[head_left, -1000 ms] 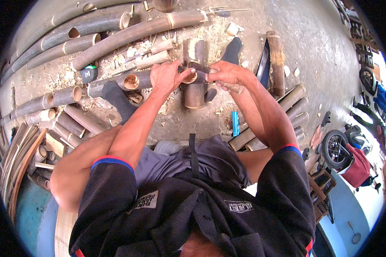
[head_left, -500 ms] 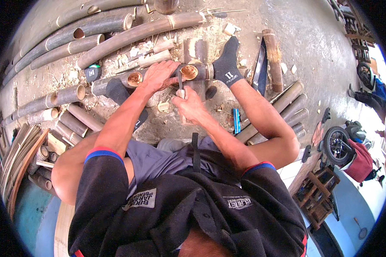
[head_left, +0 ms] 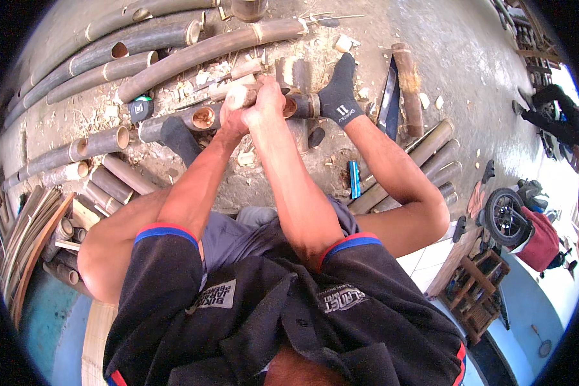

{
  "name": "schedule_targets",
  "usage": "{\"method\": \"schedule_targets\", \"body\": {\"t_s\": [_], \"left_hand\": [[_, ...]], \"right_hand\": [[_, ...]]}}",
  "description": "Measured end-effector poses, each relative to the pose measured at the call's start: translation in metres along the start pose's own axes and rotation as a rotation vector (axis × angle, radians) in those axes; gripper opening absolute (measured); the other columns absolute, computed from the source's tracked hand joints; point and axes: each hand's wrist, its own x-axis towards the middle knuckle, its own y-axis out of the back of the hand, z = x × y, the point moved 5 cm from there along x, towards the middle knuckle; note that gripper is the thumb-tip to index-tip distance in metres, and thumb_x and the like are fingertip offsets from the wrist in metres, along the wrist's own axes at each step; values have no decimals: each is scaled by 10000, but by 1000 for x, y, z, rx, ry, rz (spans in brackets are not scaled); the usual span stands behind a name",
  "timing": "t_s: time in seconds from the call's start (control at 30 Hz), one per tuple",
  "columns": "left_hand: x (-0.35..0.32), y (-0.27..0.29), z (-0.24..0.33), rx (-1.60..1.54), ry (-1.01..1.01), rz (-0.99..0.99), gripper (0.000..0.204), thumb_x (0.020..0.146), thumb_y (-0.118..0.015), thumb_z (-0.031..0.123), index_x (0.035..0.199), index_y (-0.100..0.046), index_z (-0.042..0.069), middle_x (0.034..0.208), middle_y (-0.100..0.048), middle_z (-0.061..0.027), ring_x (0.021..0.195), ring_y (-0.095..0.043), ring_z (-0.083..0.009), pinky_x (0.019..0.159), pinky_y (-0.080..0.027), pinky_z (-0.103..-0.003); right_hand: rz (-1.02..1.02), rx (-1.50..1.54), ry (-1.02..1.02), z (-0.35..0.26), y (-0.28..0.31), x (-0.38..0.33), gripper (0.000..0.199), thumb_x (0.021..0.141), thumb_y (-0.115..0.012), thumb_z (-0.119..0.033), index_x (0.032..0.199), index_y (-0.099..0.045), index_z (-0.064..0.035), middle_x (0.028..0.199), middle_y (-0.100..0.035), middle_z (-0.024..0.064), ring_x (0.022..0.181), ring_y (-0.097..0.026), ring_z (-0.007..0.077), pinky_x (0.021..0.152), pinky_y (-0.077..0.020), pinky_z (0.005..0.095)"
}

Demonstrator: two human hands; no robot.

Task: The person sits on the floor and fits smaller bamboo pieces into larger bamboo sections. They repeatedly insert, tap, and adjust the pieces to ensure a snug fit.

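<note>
A dark bamboo pole (head_left: 309,107) lies crosswise in front of me, held between my two dark-socked feet. Carved openings show pale inner wood on either side of my hands. My right hand (head_left: 269,100) is closed round a carving knife (head_left: 240,96); its thick wooden handle points left and a bit of dark blade shows beyond my knuckles on the right. Pressed against my right wrist, my left hand (head_left: 231,118) sits low by the pole under the handle. Its fingers are hidden, as is most of the blade.
Several bamboo poles (head_left: 193,64) lie at the far left among pale shavings. A long blade (head_left: 387,103) rests beside a short bamboo piece (head_left: 408,90) on the right. A blue object (head_left: 354,180) lies by my right leg. Motorcycles and a person (head_left: 560,109) are farther right.
My right hand has moved up and left, turning the knife so its handle points left. My left hand has slid back from over the pole, and both hands now meet.
</note>
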Motion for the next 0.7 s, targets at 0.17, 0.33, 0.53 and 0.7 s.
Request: {"method": "schedule_targets", "body": {"t_s": [0.17, 0.33, 0.53, 0.7], "left_hand": [[6, -9, -10, -91, -105, 252, 443, 863, -646, 294, 1287, -665, 165, 1163, -717, -110, 1110, -674, -293, 921, -507, -428], [3, 20, 4, -221, 24, 66, 829, 733, -683, 778, 1260, -676, 139, 1130, -735, -136, 1096, -679, -340, 945, -496, -461], [7, 22, 13, -165, 199, 144, 925, 645, -667, 887, 1084, -723, 75, 1035, -753, -162, 999, -710, -326, 911, -487, -456], [8, 19, 18, -128, 331, 191, 939, 614, -667, 901, 1069, -749, 84, 963, -758, -159, 936, -713, -297, 867, -462, -438]], "right_hand": [[-340, -104, 24, 15, 56, -4, 186, 904, -643, -152, 997, -553, -20, 847, -610, 66, 695, -607, 191, 572, -540, 383], [-161, -702, 448, 10, 148, -1, 191, 878, -667, -115, 1013, -543, -63, 777, -571, 35, 603, -546, 128, 502, -496, 328], [-249, -1068, 333, -47, 144, 7, 208, 858, -655, -128, 1014, -561, -26, 714, -581, 60, 507, -543, 162, 437, -449, 355], [-460, -1561, 262, -108, 132, 26, 306, 844, -668, -225, 1033, -627, 13, 736, -647, 127, 623, -640, 217, 556, -526, 398]]}}
